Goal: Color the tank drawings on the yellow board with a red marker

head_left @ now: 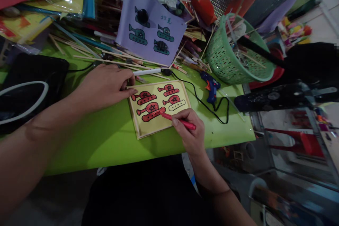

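Observation:
A yellow card [159, 127] with a pale raised border lies on the green tabletop, printed with several outlined tanks. Most of the tanks are red; the one at the right [174, 101] has a red turret above plain yellow tracks. My left hand [108, 81] grips the card's upper left corner, thumb on its face and fingers curled. A white stick-like tube [147, 72] begins at those fingers; whether they hold it is unclear. In my right hand [192, 132] is a red marker [182, 120], its tip at the lower left tank [153, 112].
Behind the card stands a purple sheet [150, 24] with green tanks and dark pieces. Wooden sticks [113, 54] lie around it. To the right are a glue gun [210, 86] with a looping cord and a green basket [238, 56]. A black box-like item [34, 81] sits left.

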Available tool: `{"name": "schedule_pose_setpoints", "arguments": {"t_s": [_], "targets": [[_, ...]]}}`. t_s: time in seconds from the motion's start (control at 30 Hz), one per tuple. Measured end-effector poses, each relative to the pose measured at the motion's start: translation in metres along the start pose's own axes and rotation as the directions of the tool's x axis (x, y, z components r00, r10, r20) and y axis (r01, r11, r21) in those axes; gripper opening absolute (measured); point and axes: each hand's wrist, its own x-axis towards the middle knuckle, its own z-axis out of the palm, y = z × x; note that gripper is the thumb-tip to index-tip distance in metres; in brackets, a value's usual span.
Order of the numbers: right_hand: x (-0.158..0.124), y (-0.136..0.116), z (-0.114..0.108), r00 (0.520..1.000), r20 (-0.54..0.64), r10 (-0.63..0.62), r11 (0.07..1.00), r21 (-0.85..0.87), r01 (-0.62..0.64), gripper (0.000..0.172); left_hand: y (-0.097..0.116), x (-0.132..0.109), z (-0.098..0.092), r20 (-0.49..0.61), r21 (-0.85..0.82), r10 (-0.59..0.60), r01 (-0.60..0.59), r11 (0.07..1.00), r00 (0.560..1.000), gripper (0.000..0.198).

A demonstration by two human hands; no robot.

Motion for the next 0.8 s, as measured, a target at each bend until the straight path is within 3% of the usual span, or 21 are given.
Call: {"name": "schedule_pose_setpoints", "arguments": {"t_s": [0.5,0.7,0.8], "targets": [[-0.001,-0.001,0.000,0.998,-0.052,-0.037,0.999,0.001,0.038,0.007,0.003,-0.002,-0.001,-0.004,-0.016,-0.006,0.006,1.000,1.000,0.024],[-0.002,0.002,-0.001,0.999,-0.034,-0.030,0.999,-0.017,0.030,0.006,-0.009,0.003,0.012,-0.074,0.020,-0.001,0.003,1.000,0.997,0.022],[-0.001,0.002,-0.001,0.998,-0.043,-0.048,0.999,0.008,0.048,0.007,-0.016,0.007,0.018,-0.059,0.024,-0.004,0.006,1.000,0.998,0.026]]}}
